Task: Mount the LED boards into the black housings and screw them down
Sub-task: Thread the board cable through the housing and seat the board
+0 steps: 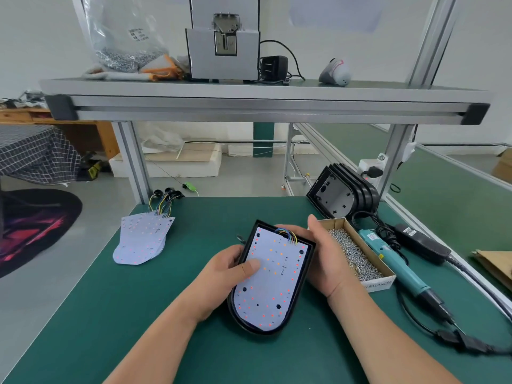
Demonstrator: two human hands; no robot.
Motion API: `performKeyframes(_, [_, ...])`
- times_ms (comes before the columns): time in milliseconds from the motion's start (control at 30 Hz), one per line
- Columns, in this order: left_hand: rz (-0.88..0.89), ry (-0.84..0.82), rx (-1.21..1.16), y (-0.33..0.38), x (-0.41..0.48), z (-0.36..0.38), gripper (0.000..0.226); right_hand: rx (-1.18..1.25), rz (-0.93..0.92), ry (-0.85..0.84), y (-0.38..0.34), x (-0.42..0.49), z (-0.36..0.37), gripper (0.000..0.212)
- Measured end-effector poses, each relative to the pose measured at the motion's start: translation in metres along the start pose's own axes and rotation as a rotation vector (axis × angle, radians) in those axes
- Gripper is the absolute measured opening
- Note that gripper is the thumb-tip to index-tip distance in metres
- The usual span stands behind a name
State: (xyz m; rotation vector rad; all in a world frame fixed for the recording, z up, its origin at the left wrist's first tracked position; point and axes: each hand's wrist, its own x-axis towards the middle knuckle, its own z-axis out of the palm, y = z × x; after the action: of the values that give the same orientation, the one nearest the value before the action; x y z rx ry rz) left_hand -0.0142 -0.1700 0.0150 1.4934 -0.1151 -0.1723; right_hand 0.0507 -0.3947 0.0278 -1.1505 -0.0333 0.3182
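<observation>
Both hands are on the black housing (305, 270), which sits between them on the green table (138, 314) with the LED board (274, 284) lying inside it. The left hand (227, 275) grips the housing's left edge, thumb flat on the board. The right hand (327, 256) holds the right edge, fingers curled round the far corner by the wires (288, 234). Just right of that hand is a box of screws (357, 256), then a teal screwdriver (393, 259). More boards (144, 239) lie well left of the left hand, and spare housings (343, 195) stand beyond the right one.

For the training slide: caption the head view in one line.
Left hand and right hand hold a black housing with an LED board inside, screw box and screwdriver alongside.
</observation>
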Motion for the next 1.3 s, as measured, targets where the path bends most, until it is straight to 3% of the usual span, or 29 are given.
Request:
performKeyframes(233, [-0.011, -0.009, 0.026, 0.001, -0.001, 0.0, 0.049, -0.016, 0.1, 0.113, 0.001, 0.003, 0.005, 0.046])
performKeyframes(633, [-0.011, 0.116, 0.063, 0.0, 0.002, 0.002, 0.048, -0.239, -0.015, 0.155, 0.008, 0.008, 0.005, 0.062])
performKeyframes(700, [-0.006, 0.138, 0.069, 0.0, 0.003, 0.004, 0.047, -0.291, -0.095, 0.162, 0.005, 0.006, 0.004, 0.064])
performKeyframes(800, [0.012, 0.185, 0.081, 0.001, 0.004, 0.006, 0.046, -0.458, -0.332, 0.149, 0.0, -0.001, 0.005, 0.05])
performKeyframes(900, [0.007, 0.22, 0.106, 0.0, 0.005, 0.007, 0.046, -0.666, -0.377, 0.096, 0.001, 0.0, 0.006, 0.036])
performKeyframes(1100, [0.001, 0.226, 0.177, 0.002, 0.003, 0.01, 0.043, -0.464, -0.352, 0.092, 0.003, 0.001, 0.014, 0.014])
performKeyframes(1300, [-0.015, 0.148, 0.193, 0.002, 0.003, 0.004, 0.032, -0.484, -0.383, 0.125, 0.005, -0.001, 0.016, 0.016])
